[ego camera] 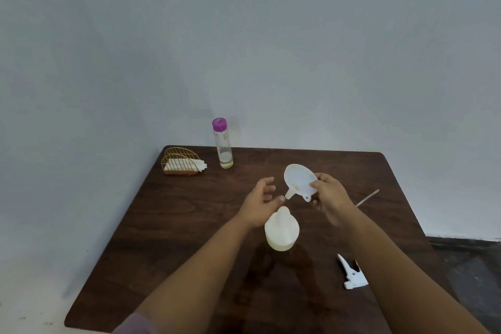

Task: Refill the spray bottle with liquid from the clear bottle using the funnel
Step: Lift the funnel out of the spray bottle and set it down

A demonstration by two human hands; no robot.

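Fingers of the right hand [329, 195] pinch the rim of the white plastic funnel [299, 182], tilted above the dark wooden table [168, 225]; the left hand [260, 202] hangs loose-fingered, its thumb at the funnel's spout. Below stands the capless white plastic spray bottle [282, 230]. At the back, the purple-capped clear bottle [223, 144], nearly empty. Near the right edge lies the white trigger sprayer head [352, 274]. No writing is legible.

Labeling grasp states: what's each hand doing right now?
Left hand: open, holding nothing.
Right hand: pinching the funnel by its rim.
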